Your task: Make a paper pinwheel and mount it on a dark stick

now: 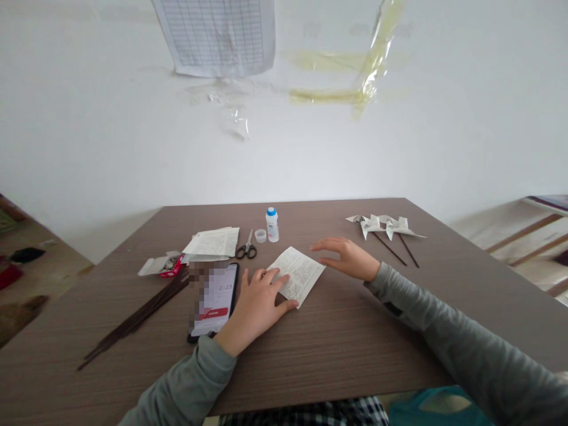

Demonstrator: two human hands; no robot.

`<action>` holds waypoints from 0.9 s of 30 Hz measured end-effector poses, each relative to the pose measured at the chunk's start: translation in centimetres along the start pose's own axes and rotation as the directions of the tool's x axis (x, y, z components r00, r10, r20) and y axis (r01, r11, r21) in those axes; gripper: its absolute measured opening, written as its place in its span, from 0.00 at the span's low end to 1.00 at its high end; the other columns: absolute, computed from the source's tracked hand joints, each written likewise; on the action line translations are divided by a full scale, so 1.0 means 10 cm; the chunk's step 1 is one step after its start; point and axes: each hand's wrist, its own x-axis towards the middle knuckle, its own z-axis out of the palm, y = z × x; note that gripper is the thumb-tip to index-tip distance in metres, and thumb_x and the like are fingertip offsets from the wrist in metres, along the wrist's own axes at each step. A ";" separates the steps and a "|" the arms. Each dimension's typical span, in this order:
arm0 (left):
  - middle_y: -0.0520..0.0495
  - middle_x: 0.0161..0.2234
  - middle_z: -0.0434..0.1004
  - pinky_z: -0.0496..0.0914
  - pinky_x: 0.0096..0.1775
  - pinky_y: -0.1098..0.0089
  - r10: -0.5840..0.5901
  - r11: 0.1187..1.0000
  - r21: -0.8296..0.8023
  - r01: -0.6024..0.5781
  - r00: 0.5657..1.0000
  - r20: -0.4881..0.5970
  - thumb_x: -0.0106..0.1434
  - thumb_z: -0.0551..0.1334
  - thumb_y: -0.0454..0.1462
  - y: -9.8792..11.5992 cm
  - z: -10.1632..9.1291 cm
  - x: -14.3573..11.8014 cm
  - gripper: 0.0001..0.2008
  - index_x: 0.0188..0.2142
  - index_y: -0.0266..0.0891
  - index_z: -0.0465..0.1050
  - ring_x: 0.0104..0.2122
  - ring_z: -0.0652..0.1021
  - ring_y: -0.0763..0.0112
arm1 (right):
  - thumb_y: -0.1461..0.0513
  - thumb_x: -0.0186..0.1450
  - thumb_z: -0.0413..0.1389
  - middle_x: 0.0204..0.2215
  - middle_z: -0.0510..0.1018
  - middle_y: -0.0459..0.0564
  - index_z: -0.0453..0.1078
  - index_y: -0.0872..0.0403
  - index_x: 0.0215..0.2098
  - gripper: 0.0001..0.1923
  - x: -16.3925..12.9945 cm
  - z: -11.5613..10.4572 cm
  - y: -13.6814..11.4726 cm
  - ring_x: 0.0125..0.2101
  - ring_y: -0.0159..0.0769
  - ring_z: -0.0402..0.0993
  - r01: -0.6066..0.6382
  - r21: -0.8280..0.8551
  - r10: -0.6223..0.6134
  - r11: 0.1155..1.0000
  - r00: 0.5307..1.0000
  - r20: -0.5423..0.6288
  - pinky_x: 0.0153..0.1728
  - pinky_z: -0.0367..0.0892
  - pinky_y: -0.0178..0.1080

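Observation:
A square sheet of printed paper (299,269) lies flat on the table, turned with one corner toward the wall. My left hand (261,299) rests over its left side, fingers spread and holding nothing. At the sheet's right corner my right hand (346,257) hovers with its fingers apart and no object between them. Just left of my left hand lies a phone (217,296) with its screen lit. Beyond the sheet are black-handled scissors (247,247), a small clear cup (261,236) and a white bottle with a blue cap (272,226).
More printed sheets (213,244) are stacked at the back left. Beside them sits an open red box (171,266), and a bundle of dark sticks (137,316) runs toward the front left. Paper pinwheels (385,228) on dark sticks lie at the back right. A wall (284,154) stands behind.

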 end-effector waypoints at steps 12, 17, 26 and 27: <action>0.36 0.80 0.83 0.62 0.83 0.15 0.031 0.999 -0.014 -0.032 0.997 -0.066 0.84 0.75 0.50 0.11 0.13 -0.04 0.28 0.78 0.51 0.85 0.78 0.78 0.29 | 0.53 0.77 0.78 0.55 0.96 0.55 0.92 0.44 0.54 0.11 -0.38 0.46 -0.33 0.58 0.57 0.92 0.017 -0.222 0.009 0.975 0.993 0.116 0.77 0.74 0.66; 0.38 0.78 0.85 0.63 0.82 0.16 0.034 0.999 -0.006 -0.035 0.994 -0.104 0.86 0.73 0.48 0.09 0.21 -0.02 0.24 0.77 0.55 0.87 0.76 0.80 0.32 | 0.49 0.75 0.80 0.57 0.94 0.54 0.90 0.45 0.56 0.17 -0.37 0.52 -0.40 0.59 0.57 0.91 -0.017 -0.294 0.053 0.956 0.992 0.114 0.79 0.70 0.69; 0.38 0.77 0.85 0.64 0.82 0.18 0.033 0.999 0.011 -0.032 0.995 -0.099 0.86 0.72 0.45 0.12 0.17 -0.01 0.23 0.76 0.55 0.87 0.76 0.80 0.33 | 0.50 0.73 0.81 0.54 0.94 0.56 0.88 0.48 0.55 0.18 -0.37 0.54 -0.41 0.57 0.57 0.90 0.001 -0.320 0.032 0.947 0.995 0.096 0.74 0.75 0.65; 0.38 0.77 0.86 0.64 0.82 0.18 0.033 0.999 0.011 -0.032 0.995 -0.099 0.86 0.72 0.45 0.12 0.17 -0.01 0.23 0.76 0.55 0.87 0.75 0.81 0.33 | 0.50 0.73 0.81 0.53 0.94 0.56 0.89 0.48 0.55 0.18 -0.36 0.53 -0.40 0.57 0.57 0.90 -0.002 -0.323 0.034 0.946 0.995 0.095 0.74 0.75 0.66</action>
